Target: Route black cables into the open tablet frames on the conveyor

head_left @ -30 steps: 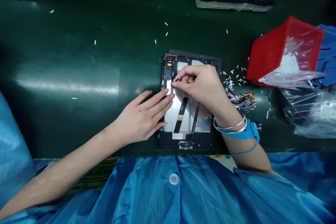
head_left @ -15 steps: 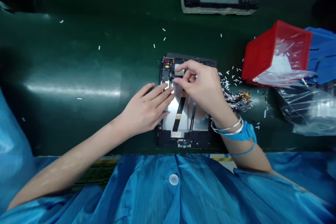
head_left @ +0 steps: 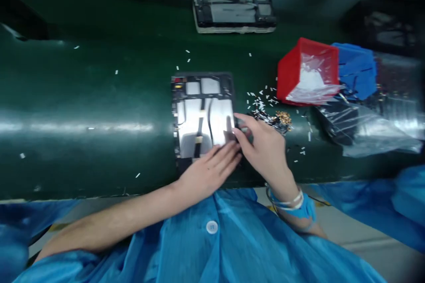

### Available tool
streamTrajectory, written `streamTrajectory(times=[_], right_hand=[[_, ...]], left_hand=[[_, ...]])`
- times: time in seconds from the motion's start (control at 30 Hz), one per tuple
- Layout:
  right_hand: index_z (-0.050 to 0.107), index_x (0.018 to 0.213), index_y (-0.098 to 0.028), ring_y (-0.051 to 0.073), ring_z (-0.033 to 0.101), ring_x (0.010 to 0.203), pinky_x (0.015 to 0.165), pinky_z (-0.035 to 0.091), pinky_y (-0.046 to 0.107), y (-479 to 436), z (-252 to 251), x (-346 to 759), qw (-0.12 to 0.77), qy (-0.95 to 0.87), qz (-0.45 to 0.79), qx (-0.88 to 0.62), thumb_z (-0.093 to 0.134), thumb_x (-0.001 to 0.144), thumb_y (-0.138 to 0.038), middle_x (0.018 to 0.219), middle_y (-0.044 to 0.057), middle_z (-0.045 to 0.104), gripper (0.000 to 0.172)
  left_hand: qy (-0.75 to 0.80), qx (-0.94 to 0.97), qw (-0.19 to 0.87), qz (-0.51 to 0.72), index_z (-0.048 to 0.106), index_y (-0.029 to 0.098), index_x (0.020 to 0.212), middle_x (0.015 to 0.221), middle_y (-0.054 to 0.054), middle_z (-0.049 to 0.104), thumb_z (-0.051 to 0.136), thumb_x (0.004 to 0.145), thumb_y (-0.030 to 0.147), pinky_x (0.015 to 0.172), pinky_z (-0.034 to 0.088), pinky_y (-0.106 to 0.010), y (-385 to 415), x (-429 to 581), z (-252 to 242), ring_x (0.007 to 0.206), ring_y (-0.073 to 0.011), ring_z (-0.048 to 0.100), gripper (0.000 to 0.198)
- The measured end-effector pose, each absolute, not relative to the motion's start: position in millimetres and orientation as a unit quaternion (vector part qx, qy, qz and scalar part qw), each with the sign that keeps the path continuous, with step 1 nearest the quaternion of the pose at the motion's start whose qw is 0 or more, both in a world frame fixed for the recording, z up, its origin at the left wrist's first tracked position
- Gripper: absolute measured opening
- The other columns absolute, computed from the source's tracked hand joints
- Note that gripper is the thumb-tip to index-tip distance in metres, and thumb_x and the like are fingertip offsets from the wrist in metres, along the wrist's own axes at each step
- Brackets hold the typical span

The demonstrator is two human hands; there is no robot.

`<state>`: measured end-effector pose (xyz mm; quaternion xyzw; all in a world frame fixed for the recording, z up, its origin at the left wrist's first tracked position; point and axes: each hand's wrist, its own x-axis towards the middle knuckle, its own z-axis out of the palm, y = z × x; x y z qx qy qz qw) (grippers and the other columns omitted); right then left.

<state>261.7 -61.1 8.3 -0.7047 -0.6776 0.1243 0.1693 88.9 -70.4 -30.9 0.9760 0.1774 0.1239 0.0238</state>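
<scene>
An opened tablet [head_left: 219, 112] lies on the green bench, its silvery battery plates and a dark ribbon cable [head_left: 200, 126] exposed. My left hand [head_left: 212, 170] rests flat across its lower right part, fingers stretched out and covering that corner. At the tablet's right edge is my right hand [head_left: 264, 143], fingers curled, with thumb and forefinger drawn near each other. Whatever lies between those fingertips is too blurred and dark to name. Just beyond the right hand sits a heap of small flex cables [head_left: 282, 119] with gold ends.
Small white strips [head_left: 260, 101] are scattered over the bench. A red bin [head_left: 288, 75] with white pieces in a plastic bag stands at right, beside a blue bin [head_left: 357, 70]. Clear plastic bags [head_left: 375, 137] lie in front. Stacked tablet units [head_left: 234, 9] stand at the back.
Both hands have shifted from the tablet's upper part to its lower right edge, uncovering the upper part. The whole view has also swung, so the bench things appear further left.
</scene>
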Motion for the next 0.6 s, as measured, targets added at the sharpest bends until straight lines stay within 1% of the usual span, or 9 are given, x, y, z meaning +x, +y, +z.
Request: streamTrajectory(times=[0.1,0.17,0.2,0.27,0.3,0.37,0.47,0.53,0.6], right_hand=[[0.063,0.116,-0.022,0.016,0.064,0.083,0.068,0.048,0.028,-55.5,19.7,277.6,0.282,-0.653,0.218,-0.668,0.048,0.092,-0.027,0.103,0.005,0.071,0.029],[0.067,0.103,-0.021,0.015,0.063,0.080,0.067,0.047,0.027,-64.8,26.0,296.8,0.319,-0.628,0.168,-0.690,0.051,0.091,-0.026,0.097,0.003,0.072,0.021],[0.069,0.094,-0.021,0.015,0.063,0.077,0.065,0.046,0.027,-72.9,27.5,306.2,0.309,-0.623,0.129,-0.707,0.053,0.089,-0.025,0.090,0.003,0.072,0.017],[0.069,0.082,-0.020,0.015,0.061,0.071,0.061,0.044,0.027,-91.7,26.4,320.5,0.238,-0.637,0.079,-0.729,0.056,0.086,-0.022,0.076,0.002,0.070,0.014],[0.069,0.079,-0.020,0.016,0.061,0.070,0.059,0.043,0.027,-100.7,24.0,324.5,0.189,-0.650,0.069,-0.733,0.056,0.085,-0.021,0.072,0.002,0.068,0.014],[0.069,0.078,-0.019,0.018,0.061,0.070,0.057,0.041,0.028,-114.3,17.0,326.0,0.098,-0.674,0.048,-0.731,0.056,0.084,-0.019,0.070,0.003,0.068,0.014],[0.066,0.074,-0.017,0.020,0.060,0.072,0.056,0.040,0.030,-122.0,7.3,318.6,0.017,-0.699,0.007,-0.715,0.056,0.083,-0.016,0.071,0.005,0.068,0.014],[0.064,0.069,-0.016,0.020,0.058,0.070,0.055,0.039,0.031,-122.0,4.2,313.1,-0.002,-0.706,-0.010,-0.708,0.054,0.084,-0.014,0.068,0.006,0.066,0.018],[0.062,0.065,-0.016,0.019,0.056,0.067,0.054,0.037,0.031,-122.3,3.7,310.1,0.004,-0.706,-0.020,-0.708,0.051,0.085,-0.012,0.065,0.006,0.064,0.023]], left_hand=[[0.239,0.964,0.011,0.114,0.040,0.001,0.141,0.145,-0.018,0.041,0.030,0.091,0.003,0.107,0.042,-0.042,-49.0,72.3,-31.5,0.136,-0.0284,0.040,0.051],[0.276,0.954,0.023,0.117,0.028,0.006,0.148,0.146,-0.017,0.039,0.031,0.088,0.000,0.108,0.041,-0.046,-24.1,57.2,-31.9,0.137,-0.0286,0.038,0.060],[0.293,0.948,0.032,0.119,0.023,0.009,0.150,0.148,-0.016,0.038,0.032,0.087,0.000,0.108,0.041,-0.049,-8.3,49.2,-31.9,0.137,-0.0294,0.038,0.064],[0.328,0.935,0.040,0.127,0.020,0.014,0.152,0.151,-0.014,0.033,0.033,0.088,0.001,0.107,0.040,-0.055,28.7,34.1,-31.1,0.138,-0.0321,0.036,0.067],[0.345,0.929,0.040,0.132,0.020,0.016,0.152,0.153,-0.011,0.029,0.034,0.089,0.003,0.108,0.039,-0.056,49.3,27.5,-30.0,0.138,-0.0324,0.035,0.066],[0.387,0.909,0.031,0.149,0.026,0.018,0.150,0.155,-0.003,0.025,0.034,0.092,0.008,0.113,0.035,-0.053,92.5,17.1,-26.6,0.139,-0.0284,0.034,0.059],[0.482,0.871,-0.012,0.094,0.040,0.007,0.140,0.154,0.001,0.031,0.031,0.095,0.023,0.116,0.034,-0.045,157.9,7.7,-21.7,0.136,-0.0241,0.037,0.049],[0.507,0.860,-0.026,0.058,0.040,0.002,0.137,0.152,0.000,0.034,0.020,0.097,0.031,0.116,0.033,-0.042,199.9,2.6,-23.5,0.135,-0.0245,0.037,0.054],[0.490,0.867,-0.057,0.075,0.039,-0.003,0.134,0.153,-0.001,0.031,0.017,0.095,0.038,0.119,0.025,-0.035,239.4,-3.9,-33.2,0.137,-0.0227,0.033,0.061]])
